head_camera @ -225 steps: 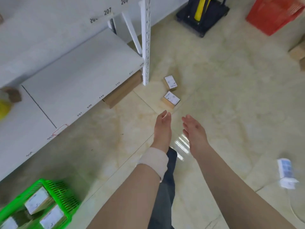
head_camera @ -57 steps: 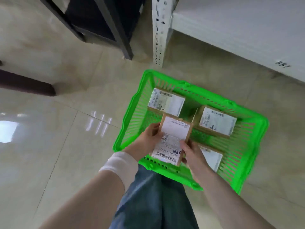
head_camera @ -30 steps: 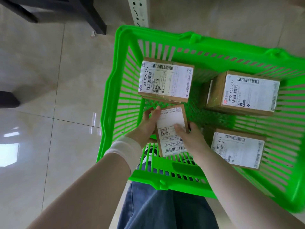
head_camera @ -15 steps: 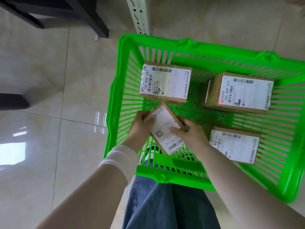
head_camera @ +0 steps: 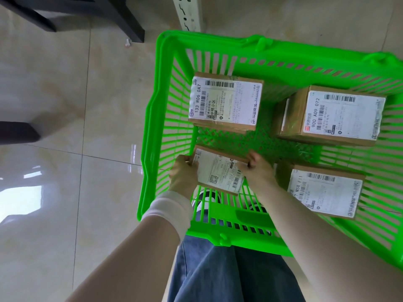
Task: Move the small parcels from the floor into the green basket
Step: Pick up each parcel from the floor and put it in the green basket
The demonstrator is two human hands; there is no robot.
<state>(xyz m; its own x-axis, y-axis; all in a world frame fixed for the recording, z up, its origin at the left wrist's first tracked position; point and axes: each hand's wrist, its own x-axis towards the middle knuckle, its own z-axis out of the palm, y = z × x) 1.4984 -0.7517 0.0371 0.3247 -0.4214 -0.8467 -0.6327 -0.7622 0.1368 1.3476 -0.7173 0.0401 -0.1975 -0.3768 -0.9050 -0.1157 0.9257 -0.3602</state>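
Cardboard parcel (head_camera: pixel 218 171), label (head_camera: pixel 222 177) blurred, gripped by fingers (head_camera: pixel 250 162) of left hand (head_camera: pixel 184 174) and right hand (head_camera: pixel 258 172) in green basket (head_camera: pixel 161 105).

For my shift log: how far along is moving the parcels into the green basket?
Done: three labelled parcels lie in the green basket. In hand: left hand and right hand grip a fourth parcel low in its near-left corner, not released. Left: letting go; the floor in view shows no more parcels, beyond that I cannot tell.
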